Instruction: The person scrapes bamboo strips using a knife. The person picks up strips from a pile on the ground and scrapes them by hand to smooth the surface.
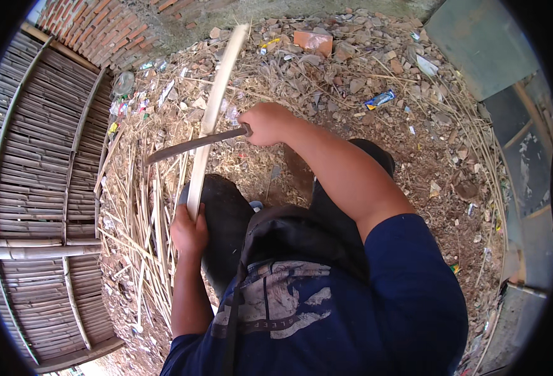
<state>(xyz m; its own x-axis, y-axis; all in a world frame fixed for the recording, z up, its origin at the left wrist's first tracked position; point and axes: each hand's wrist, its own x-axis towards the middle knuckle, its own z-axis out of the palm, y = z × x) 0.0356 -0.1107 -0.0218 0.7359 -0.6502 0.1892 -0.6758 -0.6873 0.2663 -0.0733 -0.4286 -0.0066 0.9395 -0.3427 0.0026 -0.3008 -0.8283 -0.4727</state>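
The blade [192,145] crosses the bamboo strip [212,116] partway up; a shallow angle and strokes away from the body would keep the shaving thin. The right hand [267,123] is clamped on the blade's handle. The left hand [188,229] is closed round the strip's lower end at the knee [223,207].

Bamboo panel [32,188] left; split strips [141,207] beside it; rubble [351,69] ahead.

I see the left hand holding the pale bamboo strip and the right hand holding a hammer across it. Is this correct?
Not quite. In the head view, the right hand holds a long dark knife blade, not a hammer, laid across the strip. The left hand does hold the pale bamboo strip.
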